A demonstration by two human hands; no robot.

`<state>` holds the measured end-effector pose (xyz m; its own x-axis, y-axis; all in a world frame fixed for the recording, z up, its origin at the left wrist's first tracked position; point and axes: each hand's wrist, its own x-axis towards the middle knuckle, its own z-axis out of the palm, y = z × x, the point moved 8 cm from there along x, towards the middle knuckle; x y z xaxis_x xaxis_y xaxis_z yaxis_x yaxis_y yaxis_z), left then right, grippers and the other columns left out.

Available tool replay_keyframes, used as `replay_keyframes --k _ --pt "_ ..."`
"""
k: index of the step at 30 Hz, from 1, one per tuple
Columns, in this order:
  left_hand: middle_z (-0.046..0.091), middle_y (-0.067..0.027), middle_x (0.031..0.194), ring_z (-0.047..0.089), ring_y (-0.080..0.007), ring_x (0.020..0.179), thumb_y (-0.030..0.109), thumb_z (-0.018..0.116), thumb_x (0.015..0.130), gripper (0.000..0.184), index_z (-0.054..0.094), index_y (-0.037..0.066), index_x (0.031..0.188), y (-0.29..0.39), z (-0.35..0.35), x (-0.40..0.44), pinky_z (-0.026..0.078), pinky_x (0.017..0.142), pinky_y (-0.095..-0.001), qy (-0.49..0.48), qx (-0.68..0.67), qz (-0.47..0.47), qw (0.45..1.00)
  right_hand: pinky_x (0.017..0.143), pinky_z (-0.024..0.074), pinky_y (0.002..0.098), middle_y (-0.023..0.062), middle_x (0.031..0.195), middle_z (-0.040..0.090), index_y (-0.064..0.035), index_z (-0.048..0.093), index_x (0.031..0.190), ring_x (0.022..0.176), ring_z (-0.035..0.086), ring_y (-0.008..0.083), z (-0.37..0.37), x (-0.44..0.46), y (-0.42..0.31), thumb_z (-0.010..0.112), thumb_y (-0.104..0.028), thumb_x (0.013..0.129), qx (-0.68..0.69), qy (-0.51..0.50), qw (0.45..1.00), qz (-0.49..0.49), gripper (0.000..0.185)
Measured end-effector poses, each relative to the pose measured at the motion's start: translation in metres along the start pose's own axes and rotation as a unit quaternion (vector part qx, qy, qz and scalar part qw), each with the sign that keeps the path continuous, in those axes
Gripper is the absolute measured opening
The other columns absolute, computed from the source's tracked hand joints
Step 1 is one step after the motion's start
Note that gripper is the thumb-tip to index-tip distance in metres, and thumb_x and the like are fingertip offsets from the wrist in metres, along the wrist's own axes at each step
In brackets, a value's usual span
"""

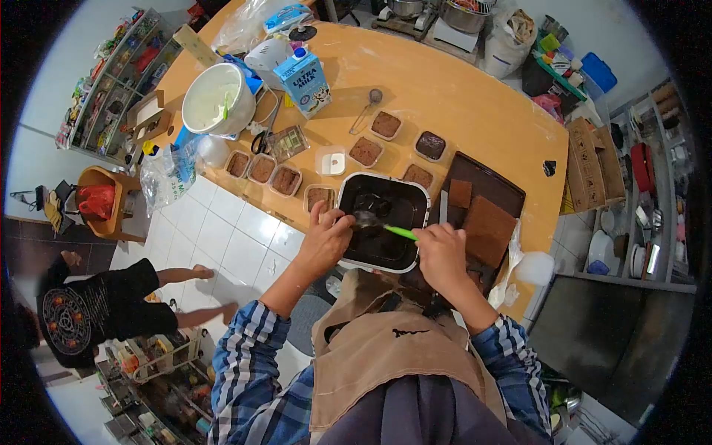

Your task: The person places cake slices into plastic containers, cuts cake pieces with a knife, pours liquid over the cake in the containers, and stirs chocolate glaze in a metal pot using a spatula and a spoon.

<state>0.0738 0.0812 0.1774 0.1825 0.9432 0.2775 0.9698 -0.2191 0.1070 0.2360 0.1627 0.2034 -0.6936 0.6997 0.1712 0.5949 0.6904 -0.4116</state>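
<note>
My right hand [443, 258] is closed around a green-handled utensil [400, 232], whose greyish head is blurred, so its kind is unclear. The utensil reaches over a rectangular pan [386, 257] of dark, glossy chocolate-like mixture at the table's near edge. At the pan's left rim, my left hand [325, 241] has its fingers pinched together close to the utensil's head; what they grip is hidden. Beyond the right hand lies a dark baking tray [504, 174] with a large brown cake slab [489, 231], a smaller cake piece [460, 194] and a light flat blade [443, 207].
Several small tubs of brown cake [285, 180] surround the pan's far side. Farther left stand a white mixing bowl [208, 104], a milk carton [304, 81] and scissors [259, 141]. A cardboard box [589, 163] is at right. Another person [96, 308] is on the floor at left.
</note>
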Motion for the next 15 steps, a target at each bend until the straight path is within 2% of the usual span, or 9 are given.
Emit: replay_keyframes --k 2,5,8,12,15 --pt "0.051 -0.0016 0.104 0.046 -0.0214 0.103 0.011 0.058 0.073 0.007 0.062 0.007 0.077 -0.002 -0.001 0.000 0.026 0.102 -0.0521 -0.002 -0.008 -0.007 1.000 0.068 0.0345 0.0392 0.0042 0.078 0.059 -0.0091 0.068 0.091 0.079 0.054 0.0237 -0.007 0.001 0.007 0.060 -0.007 0.074 -0.043 0.024 0.999 0.009 0.019" --pt "0.051 -0.0014 0.103 0.047 -0.0214 0.103 0.011 0.060 0.073 0.006 0.062 0.007 0.076 -0.004 -0.004 0.000 0.026 0.102 -0.0522 0.008 -0.015 -0.014 1.000 0.068 0.0346 0.0390 0.0042 0.078 0.060 -0.0090 0.068 0.089 0.080 0.054 0.0237 -0.018 0.000 0.004 0.060 -0.007 0.074 0.009 0.042 0.999 0.008 0.016" --pt "0.051 -0.0009 0.103 0.047 -0.0212 0.103 0.011 0.061 0.074 0.005 0.062 0.007 0.077 -0.004 -0.003 0.001 0.026 0.102 -0.0521 0.012 -0.010 -0.007 1.000 0.067 0.0348 0.0391 0.0047 0.078 0.060 -0.0092 0.068 0.088 0.079 0.054 0.0237 -0.013 -0.003 -0.004 0.060 -0.008 0.075 0.062 0.032 0.997 -0.012 0.015" --pt "0.052 0.0001 0.104 0.048 -0.0208 0.102 0.011 0.061 0.074 0.006 0.062 0.007 0.078 -0.002 -0.003 -0.001 0.026 0.102 -0.0520 0.014 -0.013 0.006 1.000 0.067 0.0355 0.0395 0.0052 0.079 0.060 -0.0094 0.068 0.090 0.078 0.054 0.0245 0.008 0.000 0.012 0.062 -0.007 0.075 -0.005 -0.008 1.000 0.029 0.017" --pt "0.052 0.0004 0.105 0.049 -0.0204 0.101 0.011 0.061 0.074 0.007 0.063 0.007 0.080 -0.003 -0.005 -0.001 0.026 0.102 -0.0525 0.022 -0.010 0.013 1.000 0.067 0.0356 0.0396 0.0059 0.079 0.061 -0.0089 0.067 0.090 0.079 0.055 0.0248 0.000 0.000 0.006 0.062 -0.006 0.075 0.056 0.013 0.998 0.029 0.017"
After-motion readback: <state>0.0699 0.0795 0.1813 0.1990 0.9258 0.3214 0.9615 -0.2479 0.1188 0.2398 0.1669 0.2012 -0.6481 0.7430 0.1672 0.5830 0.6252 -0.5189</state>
